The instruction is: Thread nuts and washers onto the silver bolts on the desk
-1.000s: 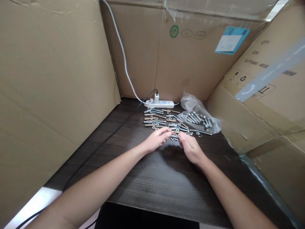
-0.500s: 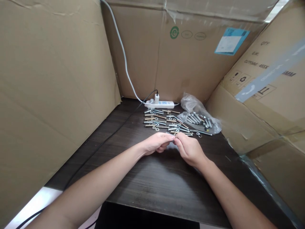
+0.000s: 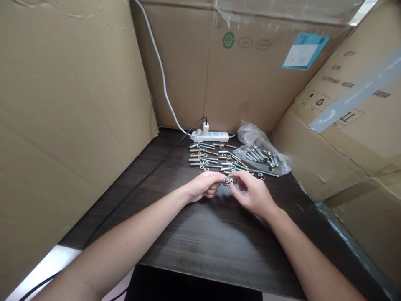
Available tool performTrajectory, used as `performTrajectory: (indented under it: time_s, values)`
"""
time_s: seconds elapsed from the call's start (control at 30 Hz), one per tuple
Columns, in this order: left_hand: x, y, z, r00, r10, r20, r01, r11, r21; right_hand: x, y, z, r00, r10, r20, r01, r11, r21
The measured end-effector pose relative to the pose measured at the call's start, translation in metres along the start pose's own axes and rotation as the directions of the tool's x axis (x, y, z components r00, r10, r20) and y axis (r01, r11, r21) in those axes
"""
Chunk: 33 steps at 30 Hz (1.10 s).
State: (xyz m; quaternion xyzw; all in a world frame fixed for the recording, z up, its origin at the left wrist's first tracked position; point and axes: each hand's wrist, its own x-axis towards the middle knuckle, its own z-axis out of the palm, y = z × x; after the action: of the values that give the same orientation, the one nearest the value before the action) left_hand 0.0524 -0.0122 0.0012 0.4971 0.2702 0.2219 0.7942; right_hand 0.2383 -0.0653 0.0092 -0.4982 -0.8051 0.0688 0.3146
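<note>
My left hand (image 3: 206,187) is closed around a metal bolt (image 3: 220,181), with its end pointing right between thumb and fingers. A dark nut-like piece (image 3: 227,180) sits at that end. My right hand (image 3: 250,192) meets it from the right, thumb and forefinger pinched about a small bright washer (image 3: 231,181) at the tip. Its other fingers are curled. Just beyond my hands, several bolts and metal sleeves (image 3: 203,160) lie in rough rows with loose washers and nuts (image 3: 206,169) among them.
A clear plastic bag (image 3: 255,133) with several assembled bolts (image 3: 255,154) lies at the back right. Behind the rows is a white power strip (image 3: 216,136); a black cable (image 3: 150,173) crosses the dark table (image 3: 200,242). Cardboard walls (image 3: 184,75) enclose three sides.
The right hand's fingers have opened away from the left hand a little, uncovering the nut-like piece and washer at the bolt's end. The left hand stays nearly in place.
</note>
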Motion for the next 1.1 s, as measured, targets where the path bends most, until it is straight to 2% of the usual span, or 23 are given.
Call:
performTrajectory:
  time_s: [0.27,0.47,0.63,0.87,1.1]
  values:
    - [-0.0011,0.0011,-0.0007,0.998,-0.017,0.053,0.014,0.999,0.053,0.0007,0.0005,0.0005,1.000,0.018,0.014,-0.018,1.000,0.015]
    - [-0.0011,0.0006,-0.0002,0.999,-0.035,0.042,0.031,0.996,0.081,0.0003,-0.0005,0.0016,0.996,0.057,0.063,-0.059,0.998,0.028]
    - [-0.0010,-0.0012,0.0001,0.999,0.013,0.052,-0.019,0.994,0.110,-0.0003,-0.0025,0.0024,0.990,0.084,0.115,-0.093,0.993,0.070]
    - [-0.0009,-0.0023,0.0001,0.995,0.031,0.096,-0.044,0.989,0.143,0.0014,-0.0033,0.0035,0.986,0.040,0.161,-0.060,0.991,0.120]
    - [0.0005,-0.0049,-0.0017,0.996,0.039,0.081,-0.050,0.989,0.141,-0.0001,0.0052,0.0017,0.994,0.095,0.044,-0.101,0.984,0.148]
